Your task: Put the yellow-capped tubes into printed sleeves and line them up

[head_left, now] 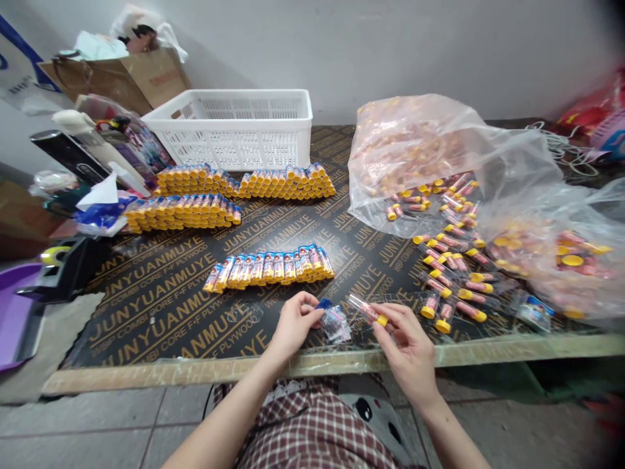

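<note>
Left hand: the left hand [296,320] is at the near edge, thumb and forefinger pinched on the blue end of some wrappers [336,324].
Right hand: the right hand [409,345], just across from it, grips a tube [364,308] by its yellow-capped end, the clear end pointing far and left.
Tube: off to the right of the wrappers, near the middle of the near edge, its pink filling showing through.
Row: blue-labelled tubes [278,266] lie side by side beyond the left hand, caps toward the near side.
Stacks: farther off I see more of them, one stack [183,212] on the left and another [288,182] in front of the white basket [244,146].
Loose tubes: to the right, unlabelled loose tubes [442,280] spread out from the mouth of a clear bag [410,124].
Second bag: at the far right of these, another bag [561,286] with yellow-capped tubes inside.
Board: all this sits on a black board [161,319] printed in gold.
Left end: a black bottle [68,156] and a paper bag [112,78].
</note>
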A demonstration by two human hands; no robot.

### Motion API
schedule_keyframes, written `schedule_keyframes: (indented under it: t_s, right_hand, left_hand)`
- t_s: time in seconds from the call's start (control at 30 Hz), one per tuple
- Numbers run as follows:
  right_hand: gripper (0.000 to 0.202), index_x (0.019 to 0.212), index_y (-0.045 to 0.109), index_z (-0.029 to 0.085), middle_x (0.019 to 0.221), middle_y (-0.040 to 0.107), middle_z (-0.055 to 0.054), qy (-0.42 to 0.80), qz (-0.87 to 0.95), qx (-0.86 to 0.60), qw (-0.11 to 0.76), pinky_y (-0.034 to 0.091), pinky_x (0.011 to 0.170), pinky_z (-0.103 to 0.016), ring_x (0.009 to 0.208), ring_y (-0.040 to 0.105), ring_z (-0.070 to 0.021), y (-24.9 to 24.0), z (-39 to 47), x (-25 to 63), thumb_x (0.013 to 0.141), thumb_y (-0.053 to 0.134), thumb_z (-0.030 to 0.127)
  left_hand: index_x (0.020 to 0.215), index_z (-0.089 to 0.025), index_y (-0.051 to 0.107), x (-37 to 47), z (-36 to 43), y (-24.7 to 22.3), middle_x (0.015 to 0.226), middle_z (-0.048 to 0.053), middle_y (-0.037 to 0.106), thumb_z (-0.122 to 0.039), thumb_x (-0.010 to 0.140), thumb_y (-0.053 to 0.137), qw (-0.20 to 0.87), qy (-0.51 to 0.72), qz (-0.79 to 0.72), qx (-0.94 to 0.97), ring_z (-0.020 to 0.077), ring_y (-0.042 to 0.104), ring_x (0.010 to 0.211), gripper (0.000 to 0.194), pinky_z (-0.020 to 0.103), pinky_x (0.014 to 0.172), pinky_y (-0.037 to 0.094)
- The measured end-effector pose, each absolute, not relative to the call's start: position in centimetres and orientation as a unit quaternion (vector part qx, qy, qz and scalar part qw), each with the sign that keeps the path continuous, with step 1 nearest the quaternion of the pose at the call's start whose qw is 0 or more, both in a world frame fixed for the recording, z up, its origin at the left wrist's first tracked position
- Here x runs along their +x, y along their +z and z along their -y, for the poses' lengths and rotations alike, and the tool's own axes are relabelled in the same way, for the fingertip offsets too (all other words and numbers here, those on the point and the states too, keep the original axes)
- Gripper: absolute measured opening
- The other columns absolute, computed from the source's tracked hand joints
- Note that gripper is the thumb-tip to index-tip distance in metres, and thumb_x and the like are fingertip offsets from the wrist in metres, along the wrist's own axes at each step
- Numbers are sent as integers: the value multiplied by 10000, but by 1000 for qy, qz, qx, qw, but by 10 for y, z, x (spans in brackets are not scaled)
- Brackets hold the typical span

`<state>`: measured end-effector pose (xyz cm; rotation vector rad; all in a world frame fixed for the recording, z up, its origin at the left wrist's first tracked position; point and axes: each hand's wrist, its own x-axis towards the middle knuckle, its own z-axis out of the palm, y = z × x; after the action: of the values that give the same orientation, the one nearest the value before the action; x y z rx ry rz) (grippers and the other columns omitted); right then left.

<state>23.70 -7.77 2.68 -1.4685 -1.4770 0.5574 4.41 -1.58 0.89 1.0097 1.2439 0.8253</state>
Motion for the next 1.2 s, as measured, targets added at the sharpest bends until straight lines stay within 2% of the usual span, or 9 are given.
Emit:
schedule_keyframes:
  t_s: [0.1, 0.17, 0.33, 0.57, 0.67, 0.8, 0.93, 1.03, 1.2]
  right_hand:
    - [234, 1072, 639, 277, 1051, 571, -64, 249, 604, -592, 472, 521, 776, -334, 970, 571, -202, 24, 76, 236, 860, 545, 248]
    - [241, 1080, 637, 278, 1061, 569, -63, 262, 605, -588, 468, 519, 802, -343, 983, 570, -204, 22, 75, 236, 862, 541, 249]
    - [231, 1075, 640, 271, 1062, 564, -70, 270, 602, -590, 465, 519, 818, -358, 991, 566, -206, 19, 75, 235, 867, 538, 259]
    - [241, 1082, 638, 266, 1066, 576, -67, 262, 606, -593, 461, 513, 837, -361, 996, 572, -206, 17, 75, 238, 863, 540, 248]
    - [230, 1068, 638, 253, 1048, 599, -68, 243, 611, -597, 460, 519, 788, -343, 961, 584, -204, 18, 75, 238, 857, 546, 244]
    - [204, 1033, 639, 241, 987, 632, -59, 227, 601, -598, 480, 511, 647, -300, 802, 595, -177, 19, 76, 236, 840, 573, 234]
    - [219, 1041, 641, 254, 1035, 634, -59, 234, 585, -588, 507, 524, 725, -325, 899, 603, -198, 19, 79, 233, 834, 580, 218]
    - [260, 1075, 636, 269, 1072, 624, -60, 242, 586, -579, 513, 534, 749, -326, 964, 596, -206, 19, 82, 230, 832, 578, 197]
    - [281, 1076, 639, 283, 1066, 626, -58, 234, 595, -571, 515, 544, 740, -331, 1004, 589, -216, 18, 87, 223, 825, 581, 170]
  left_hand:
    - [760, -194, 571, 47, 19, 10, 634, -6, 616, -170, 761, 556, 484, 286, -558, 610, 148, 583, 614, 28, 251, 620, 429]
    - [808, -215, 608, 51, 22, 10, 737, 15, 650, -148, 804, 512, 390, 227, -562, 694, 164, 598, 703, 117, 261, 672, 420]
    - [863, -213, 636, 57, 25, 6, 884, 60, 634, -206, 882, 456, 215, 134, -533, 808, 191, 553, 853, 181, 279, 721, 420]
    - [821, -195, 588, 53, 25, 2, 866, 58, 616, -153, 851, 484, 164, 132, -543, 813, 197, 533, 837, 116, 296, 700, 414]
    - [743, -199, 567, 51, 25, 5, 880, 50, 617, -134, 803, 524, 212, 205, -542, 787, 190, 536, 859, 99, 291, 729, 415]
    - [693, -197, 508, 49, 22, 6, 617, -29, 561, -203, 750, 577, 431, 345, -572, 607, 130, 543, 614, 90, 239, 604, 410]
    - [747, -192, 500, 46, 16, 9, 533, -71, 561, -195, 592, 701, 615, 440, -548, 357, 104, 551, 520, 254, 224, 580, 441]
    - [801, -153, 580, 45, 13, 13, 637, -25, 648, -151, 487, 769, 678, 460, -515, 251, 95, 583, 554, 366, 226, 610, 479]
    - [704, -120, 657, 44, 12, 16, 663, 6, 661, -274, 509, 826, 705, 476, -493, 183, 83, 591, 580, 301, 211, 598, 503]
